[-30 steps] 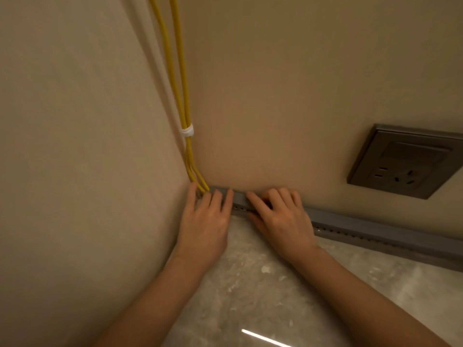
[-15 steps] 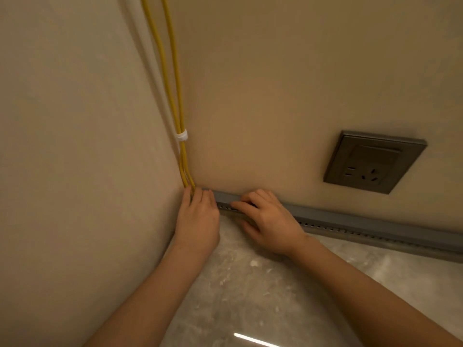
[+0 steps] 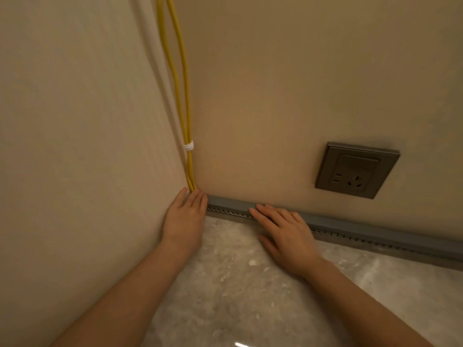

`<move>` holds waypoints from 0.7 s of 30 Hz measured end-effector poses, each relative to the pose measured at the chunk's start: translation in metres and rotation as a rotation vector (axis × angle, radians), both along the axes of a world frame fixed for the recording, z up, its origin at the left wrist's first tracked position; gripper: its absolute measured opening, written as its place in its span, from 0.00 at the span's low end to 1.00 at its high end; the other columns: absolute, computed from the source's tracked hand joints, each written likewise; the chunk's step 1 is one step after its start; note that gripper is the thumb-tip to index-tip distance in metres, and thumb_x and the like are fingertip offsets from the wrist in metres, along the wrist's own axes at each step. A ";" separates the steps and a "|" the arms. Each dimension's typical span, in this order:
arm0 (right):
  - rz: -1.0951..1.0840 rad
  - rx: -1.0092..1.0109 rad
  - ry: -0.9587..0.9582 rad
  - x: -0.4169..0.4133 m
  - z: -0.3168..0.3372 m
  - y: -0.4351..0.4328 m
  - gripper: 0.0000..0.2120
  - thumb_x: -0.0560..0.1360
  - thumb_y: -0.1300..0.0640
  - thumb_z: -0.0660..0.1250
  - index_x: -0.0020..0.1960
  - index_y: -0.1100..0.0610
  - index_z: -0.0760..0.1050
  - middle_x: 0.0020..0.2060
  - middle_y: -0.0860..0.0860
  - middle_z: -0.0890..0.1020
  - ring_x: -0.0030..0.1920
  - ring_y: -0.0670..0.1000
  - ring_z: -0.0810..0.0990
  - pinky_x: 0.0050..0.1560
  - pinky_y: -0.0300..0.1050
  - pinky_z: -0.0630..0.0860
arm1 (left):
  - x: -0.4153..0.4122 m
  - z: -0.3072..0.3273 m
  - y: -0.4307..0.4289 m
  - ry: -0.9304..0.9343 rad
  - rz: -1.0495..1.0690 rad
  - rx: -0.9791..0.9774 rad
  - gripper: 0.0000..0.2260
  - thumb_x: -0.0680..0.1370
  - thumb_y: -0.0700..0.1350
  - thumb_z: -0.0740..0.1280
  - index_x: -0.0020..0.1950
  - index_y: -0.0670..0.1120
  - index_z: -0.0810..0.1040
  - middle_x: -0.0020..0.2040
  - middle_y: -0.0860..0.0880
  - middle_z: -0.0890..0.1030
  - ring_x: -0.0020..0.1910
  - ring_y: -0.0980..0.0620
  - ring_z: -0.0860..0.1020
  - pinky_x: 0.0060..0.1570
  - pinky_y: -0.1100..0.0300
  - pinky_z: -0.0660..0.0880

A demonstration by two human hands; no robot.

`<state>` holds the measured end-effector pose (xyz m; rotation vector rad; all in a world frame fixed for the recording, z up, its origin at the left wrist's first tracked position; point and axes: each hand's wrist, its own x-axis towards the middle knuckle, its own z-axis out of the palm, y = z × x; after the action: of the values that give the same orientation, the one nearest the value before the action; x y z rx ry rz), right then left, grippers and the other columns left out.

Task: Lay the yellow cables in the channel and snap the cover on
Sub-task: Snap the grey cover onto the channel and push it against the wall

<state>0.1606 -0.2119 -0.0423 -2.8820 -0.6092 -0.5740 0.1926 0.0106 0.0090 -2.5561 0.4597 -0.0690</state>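
Observation:
Two yellow cables run down the corner of the walls, bound by a white tie, and vanish behind my left hand at the floor. A grey slotted channel with its grey cover on top runs along the foot of the right wall. My left hand lies flat at the channel's corner end, fingers together, fingertips at the cables. My right hand lies flat further right, fingers spread, fingertips on the cover. No cable shows inside the channel.
A dark wall socket sits above the channel on the right wall. The beige left wall stands close beside my left arm. The floor is mottled grey stone with a light glint at the bottom edge.
My right hand has slid to the right along the cover and flattened, baring a stretch of slotted channel between the hands. My left hand stays at the corner. The view has shifted.

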 end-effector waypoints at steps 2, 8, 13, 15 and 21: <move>0.002 -0.007 -0.022 0.000 -0.002 0.000 0.28 0.71 0.49 0.68 0.69 0.51 0.68 0.64 0.48 0.76 0.61 0.50 0.75 0.53 0.43 0.73 | 0.001 0.002 0.002 0.008 0.011 0.034 0.30 0.79 0.48 0.52 0.76 0.39 0.42 0.77 0.43 0.50 0.76 0.49 0.48 0.73 0.50 0.39; -0.032 -0.064 -0.043 0.002 -0.006 0.001 0.30 0.69 0.47 0.69 0.70 0.51 0.67 0.64 0.48 0.75 0.61 0.50 0.75 0.54 0.44 0.67 | 0.002 -0.001 -0.007 0.000 0.053 0.185 0.29 0.80 0.48 0.47 0.75 0.37 0.40 0.77 0.42 0.49 0.76 0.47 0.45 0.72 0.43 0.36; -0.034 -0.072 -0.030 0.005 -0.004 0.003 0.30 0.70 0.44 0.66 0.69 0.52 0.67 0.62 0.49 0.76 0.58 0.52 0.75 0.53 0.44 0.63 | 0.004 0.001 0.002 0.004 0.003 0.043 0.31 0.79 0.52 0.52 0.76 0.41 0.43 0.77 0.44 0.51 0.76 0.49 0.47 0.71 0.46 0.33; -0.032 -0.055 -0.032 0.007 -0.003 0.004 0.28 0.70 0.46 0.67 0.68 0.51 0.68 0.61 0.49 0.77 0.57 0.53 0.76 0.51 0.44 0.62 | 0.001 0.001 0.002 -0.008 -0.001 -0.126 0.30 0.78 0.52 0.55 0.76 0.43 0.47 0.77 0.44 0.53 0.76 0.48 0.49 0.72 0.48 0.36; -0.009 -0.012 -0.031 0.008 0.000 0.006 0.29 0.66 0.52 0.69 0.67 0.53 0.70 0.60 0.49 0.77 0.55 0.54 0.76 0.49 0.43 0.61 | -0.025 -0.023 -0.038 0.087 -0.108 -0.524 0.33 0.78 0.52 0.58 0.76 0.43 0.45 0.78 0.45 0.47 0.76 0.48 0.45 0.74 0.52 0.41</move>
<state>0.1682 -0.2059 -0.0425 -2.8935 -0.6063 -0.6196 0.1674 -0.0276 -0.0144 -3.0525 0.6880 -0.1331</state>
